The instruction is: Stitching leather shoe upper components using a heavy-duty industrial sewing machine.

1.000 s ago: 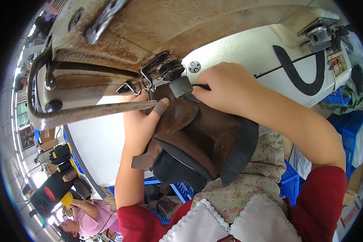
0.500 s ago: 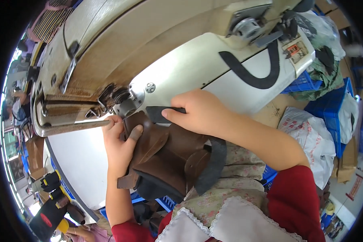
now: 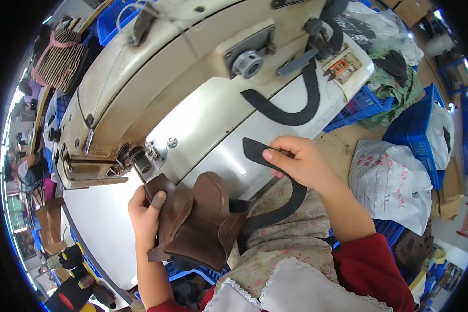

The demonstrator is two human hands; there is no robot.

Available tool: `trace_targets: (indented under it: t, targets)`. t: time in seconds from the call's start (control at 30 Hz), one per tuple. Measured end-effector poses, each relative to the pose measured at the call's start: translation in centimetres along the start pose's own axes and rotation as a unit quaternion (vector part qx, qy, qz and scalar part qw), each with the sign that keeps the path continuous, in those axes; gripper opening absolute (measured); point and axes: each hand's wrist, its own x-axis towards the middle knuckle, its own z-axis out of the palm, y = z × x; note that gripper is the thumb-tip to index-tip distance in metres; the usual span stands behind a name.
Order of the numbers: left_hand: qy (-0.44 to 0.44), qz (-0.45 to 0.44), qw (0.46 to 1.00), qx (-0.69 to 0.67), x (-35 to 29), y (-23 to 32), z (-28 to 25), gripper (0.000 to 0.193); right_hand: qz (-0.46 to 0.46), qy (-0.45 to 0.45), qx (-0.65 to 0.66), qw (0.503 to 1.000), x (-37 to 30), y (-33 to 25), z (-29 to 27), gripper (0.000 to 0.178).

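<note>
My left hand (image 3: 144,216) is closed on a brown leather shoe upper (image 3: 205,231), its thumb pressing the front flap; the thumb wears a greyish covering. Between my right thumb and fingers is one end of a curved black strip (image 3: 291,204). That strip bends down from my right hand (image 3: 300,162) to the upper's right side; whether it is joined there I cannot tell. Just beyond the upper stands the sewing machine's stitching head (image 3: 143,158), apart from the leather. A second black strip (image 3: 291,115) lies curved on the white machine bed (image 3: 208,151).
The machine's beige arm (image 3: 187,57) spans the far side. Small tools lie in a tray (image 3: 346,67) at the bed's right end. Blue crates (image 3: 413,122) and a white plastic bag (image 3: 387,182) stand at right. Thread spools (image 3: 78,268) sit at lower left.
My right hand has drawn back rightward and nearer to me with the strip's end, away from the upper. The upper has moved off the stitching head, still in my left hand. The view has shifted.
</note>
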Motion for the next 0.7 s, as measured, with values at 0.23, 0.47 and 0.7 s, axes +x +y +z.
trace_targets:
  t: [0.23,0.47,0.7]
  targets:
    - [-0.013,-0.003,1.000,-0.019,-0.7,-0.1,0.5,0.041,0.020,0.079,0.113,0.990,-2.7,1.6,-3.1,0.023]
    - [-0.011,0.000,1.000,0.029,-1.2,0.2,1.0,0.038,0.022,0.107,0.163,0.981,-4.0,1.5,-4.5,0.024]
    - [-0.004,0.006,0.999,0.054,-1.2,0.5,1.5,0.032,0.045,0.109,0.173,0.978,-5.4,0.7,-5.2,0.025]
